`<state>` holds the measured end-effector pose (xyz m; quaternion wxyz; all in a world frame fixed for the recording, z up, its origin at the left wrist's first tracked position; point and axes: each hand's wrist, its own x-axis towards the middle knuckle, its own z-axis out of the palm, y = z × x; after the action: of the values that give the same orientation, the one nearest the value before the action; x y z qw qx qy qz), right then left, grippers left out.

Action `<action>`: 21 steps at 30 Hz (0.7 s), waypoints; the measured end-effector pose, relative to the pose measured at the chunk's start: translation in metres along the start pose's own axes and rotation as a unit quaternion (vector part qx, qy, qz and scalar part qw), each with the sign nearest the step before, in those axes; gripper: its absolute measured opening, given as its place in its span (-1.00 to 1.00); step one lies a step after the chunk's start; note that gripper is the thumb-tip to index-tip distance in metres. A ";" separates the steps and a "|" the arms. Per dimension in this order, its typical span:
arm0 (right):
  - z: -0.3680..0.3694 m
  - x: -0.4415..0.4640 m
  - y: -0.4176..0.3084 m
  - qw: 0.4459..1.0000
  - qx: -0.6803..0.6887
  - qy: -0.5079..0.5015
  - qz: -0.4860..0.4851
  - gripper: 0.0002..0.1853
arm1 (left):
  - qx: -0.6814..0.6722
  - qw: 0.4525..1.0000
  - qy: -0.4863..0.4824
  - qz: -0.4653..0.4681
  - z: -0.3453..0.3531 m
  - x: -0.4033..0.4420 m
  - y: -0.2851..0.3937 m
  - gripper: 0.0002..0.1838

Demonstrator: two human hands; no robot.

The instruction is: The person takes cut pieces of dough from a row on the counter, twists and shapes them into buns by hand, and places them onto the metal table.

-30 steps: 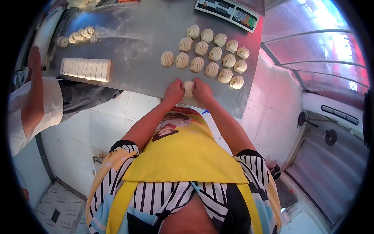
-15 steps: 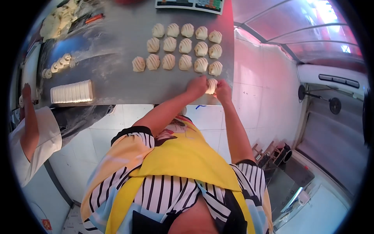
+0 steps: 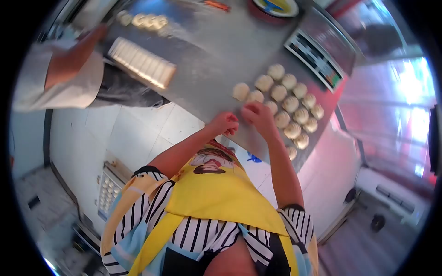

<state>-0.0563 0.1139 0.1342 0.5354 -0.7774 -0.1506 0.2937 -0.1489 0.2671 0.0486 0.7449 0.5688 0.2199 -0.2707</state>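
My left hand (image 3: pixel 224 124) hovers by the front edge of the metal table, its fingers loosely bent and a little apart, with nothing visible in them. To its right is my right hand (image 3: pixel 258 114), over the tabletop beside the pleated dough buns (image 3: pixel 290 104); its fingers curve downward and seem empty, though motion blurs them. My right hand and forearm partly cover the nearest buns. One pleated bun (image 3: pixel 291 153) rests by the table's front edge, just right of my right forearm.
A row of cut dough pieces (image 3: pixel 142 62) lies at the left, with small dough rounds (image 3: pixel 149 21) behind it. A co-worker's arm (image 3: pixel 76 57) reaches in there. A scale (image 3: pixel 315 60) and a red bowl (image 3: pixel 271 17) stand at the back of the metal table (image 3: pixel 207 73).
My hands have let go of the pleated bun they both held; it now sits on the table. They have moved left, away from it and apart. The view has turned toward the left.
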 end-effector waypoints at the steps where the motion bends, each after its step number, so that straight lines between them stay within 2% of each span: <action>1: 0.027 0.038 -0.014 0.999 -0.037 -0.030 -0.007 -0.73 | -0.031 0.999 0.034 0.003 -0.016 -0.009 0.003 -0.77; 4: 0.113 0.150 -0.037 0.971 -0.202 -0.121 -0.048 -0.58 | -0.125 0.986 0.112 0.010 -0.062 -0.038 0.008 -0.82; 6: 0.169 0.205 -0.030 0.961 -0.234 -0.091 -0.112 -0.51 | -0.179 0.972 0.149 0.022 -0.089 -0.053 0.000 -0.84; 7: 0.190 0.225 -0.035 0.950 -0.280 -0.098 -0.100 -0.48 | -0.200 0.966 0.160 0.027 -0.101 -0.056 -0.006 -0.84; 9: 0.226 0.252 -0.041 0.920 -0.370 -0.107 -0.077 -0.43 | -0.239 0.954 0.178 0.034 -0.120 -0.062 -0.017 -0.85; 12: 0.255 0.259 -0.044 0.894 -0.422 -0.100 -0.114 -0.42 | -0.247 0.953 0.172 0.044 -0.133 -0.061 -0.019 -0.83; 15: 0.251 0.249 -0.040 0.951 -0.234 -0.170 -0.113 -0.44 | -0.343 0.925 0.147 0.067 -0.136 -0.041 -0.006 -0.83; 18: 0.210 0.198 -0.080 0.980 -0.130 -0.120 -0.090 -0.53 | -0.567 0.792 0.058 0.221 -0.147 -0.011 -0.002 -0.78; 21: 0.148 0.159 -0.060 0.995 0.078 -0.049 -0.043 -0.64 | -0.514 0.784 0.018 0.347 -0.146 -0.028 0.026 -0.69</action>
<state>-0.0185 0.3339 0.1045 0.5985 -0.7108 -0.1867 0.3188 -0.1557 0.4178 0.0476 0.9664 0.1442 0.1280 0.1698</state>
